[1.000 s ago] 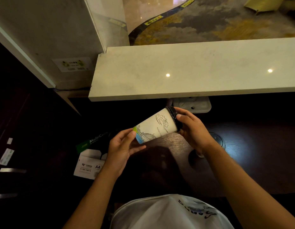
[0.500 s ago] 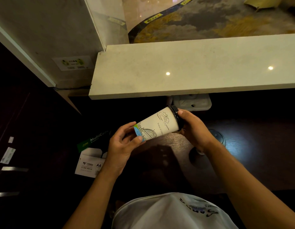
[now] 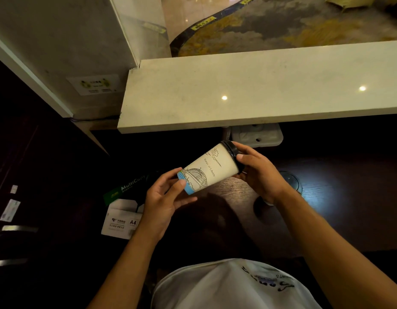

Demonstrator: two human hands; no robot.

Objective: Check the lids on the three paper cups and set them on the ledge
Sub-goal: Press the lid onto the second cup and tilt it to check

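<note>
Both hands grip a tilted paper cup: left hand its base, right hand its black lid; the ledge lies beyond, an A4 paper box left.

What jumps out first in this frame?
The paper cup, lying nearly sideways in mid-air at centre: the left hand holds its blue base, and the right hand grips the black lid. Above it, the pale stone ledge runs across the frame, with two bright light spots on it. Low on the left, a box of A4 paper sits in the dark.
</note>
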